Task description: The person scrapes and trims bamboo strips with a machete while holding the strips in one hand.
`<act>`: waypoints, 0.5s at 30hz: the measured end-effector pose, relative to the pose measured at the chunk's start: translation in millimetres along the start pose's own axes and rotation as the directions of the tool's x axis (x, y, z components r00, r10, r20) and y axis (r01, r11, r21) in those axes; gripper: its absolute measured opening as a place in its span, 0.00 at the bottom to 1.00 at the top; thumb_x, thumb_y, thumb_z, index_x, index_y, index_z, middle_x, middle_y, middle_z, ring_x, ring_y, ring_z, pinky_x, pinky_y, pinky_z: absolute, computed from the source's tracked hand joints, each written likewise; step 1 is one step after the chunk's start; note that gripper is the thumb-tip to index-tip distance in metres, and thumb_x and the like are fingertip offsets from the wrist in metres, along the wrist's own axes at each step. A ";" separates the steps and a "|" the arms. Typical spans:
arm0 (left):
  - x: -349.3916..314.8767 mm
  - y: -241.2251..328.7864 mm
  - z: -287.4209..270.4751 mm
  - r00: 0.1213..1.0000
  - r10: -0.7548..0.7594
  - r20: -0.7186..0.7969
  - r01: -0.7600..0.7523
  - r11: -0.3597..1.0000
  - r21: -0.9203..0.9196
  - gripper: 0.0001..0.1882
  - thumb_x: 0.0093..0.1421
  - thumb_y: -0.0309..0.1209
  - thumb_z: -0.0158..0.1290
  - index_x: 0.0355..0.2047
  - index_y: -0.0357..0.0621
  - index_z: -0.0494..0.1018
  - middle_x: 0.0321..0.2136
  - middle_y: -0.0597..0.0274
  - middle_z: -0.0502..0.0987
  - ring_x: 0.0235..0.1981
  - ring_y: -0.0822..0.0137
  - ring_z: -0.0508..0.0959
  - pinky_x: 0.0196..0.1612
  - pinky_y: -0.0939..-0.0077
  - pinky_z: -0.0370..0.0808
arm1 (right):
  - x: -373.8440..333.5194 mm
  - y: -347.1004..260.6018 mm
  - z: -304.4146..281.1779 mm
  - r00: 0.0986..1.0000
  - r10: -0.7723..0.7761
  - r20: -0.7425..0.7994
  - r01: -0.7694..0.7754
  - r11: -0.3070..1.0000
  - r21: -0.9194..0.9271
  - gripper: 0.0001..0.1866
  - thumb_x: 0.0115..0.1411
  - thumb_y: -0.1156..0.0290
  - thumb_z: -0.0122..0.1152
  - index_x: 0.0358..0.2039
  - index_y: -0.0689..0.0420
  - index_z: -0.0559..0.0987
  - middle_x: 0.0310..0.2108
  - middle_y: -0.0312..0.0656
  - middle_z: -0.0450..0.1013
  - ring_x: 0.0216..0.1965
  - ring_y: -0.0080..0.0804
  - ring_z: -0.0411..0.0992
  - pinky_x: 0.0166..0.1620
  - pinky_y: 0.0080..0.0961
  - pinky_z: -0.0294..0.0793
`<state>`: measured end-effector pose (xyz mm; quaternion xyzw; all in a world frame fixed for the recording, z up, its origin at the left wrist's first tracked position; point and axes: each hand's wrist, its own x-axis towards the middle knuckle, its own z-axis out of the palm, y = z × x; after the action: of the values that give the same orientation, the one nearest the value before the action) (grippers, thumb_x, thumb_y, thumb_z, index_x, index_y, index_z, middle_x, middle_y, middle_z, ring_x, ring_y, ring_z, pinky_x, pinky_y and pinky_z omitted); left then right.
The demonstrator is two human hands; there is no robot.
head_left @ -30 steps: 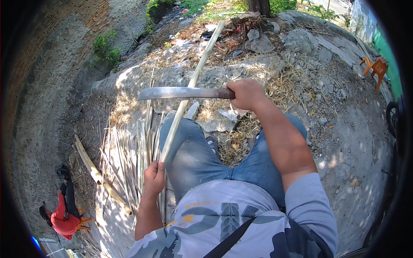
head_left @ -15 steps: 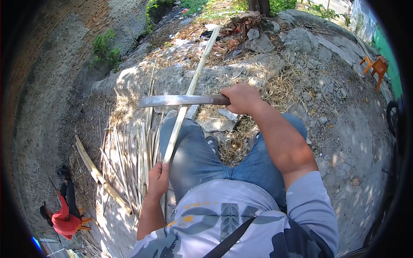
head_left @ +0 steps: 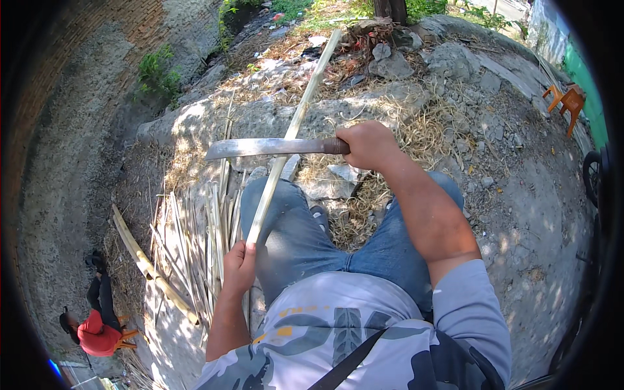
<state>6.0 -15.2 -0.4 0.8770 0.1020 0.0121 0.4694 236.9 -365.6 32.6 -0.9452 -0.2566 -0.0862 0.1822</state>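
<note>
My left hand [head_left: 240, 265] is closed around the near end of a long pale bamboo strip [head_left: 304, 104], which slants away over my left thigh toward the far rubble. In my right hand [head_left: 372, 147] is the dark, wrapped handle of a machete [head_left: 260, 147]. Its long metal blade points left and lies across the strip's middle, above my left knee. Many split bamboo strips [head_left: 211, 224] are heaped on the ground beside my left leg. Curled shavings [head_left: 364, 224] litter the ground between my feet.
A thick bamboo pole piece [head_left: 153, 270] lies left of the heap. Farther left, a person in red [head_left: 97, 333] sits on an orange stool. Broken concrete and stones [head_left: 393, 65] lie ahead, near a tree trunk [head_left: 391, 10]. An orange chair [head_left: 572, 104] stands far right by a green wall.
The bamboo strip's far end has shifted slightly up and right. The machete has moved a little, its blade now showing more of its flat side. My left hand keeps its grip.
</note>
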 end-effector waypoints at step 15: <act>-12.9 11.3 -23.7 0.999 0.020 -0.049 -0.010 0.981 0.193 0.17 0.74 0.39 0.51 0.35 0.36 0.75 0.19 0.70 0.70 0.22 0.78 0.65 0.25 0.76 0.64 | 1.1 27.0 -19.2 0.984 0.178 -0.003 -0.178 0.984 0.025 0.11 0.50 0.65 0.67 0.36 0.48 0.82 0.31 0.43 0.80 0.40 0.46 0.80 0.45 0.45 0.78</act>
<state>-7.5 -4.3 23.1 0.9184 0.1080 0.0277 0.3796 250.5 -394.2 42.4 -0.9619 -0.1719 -0.0688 0.2013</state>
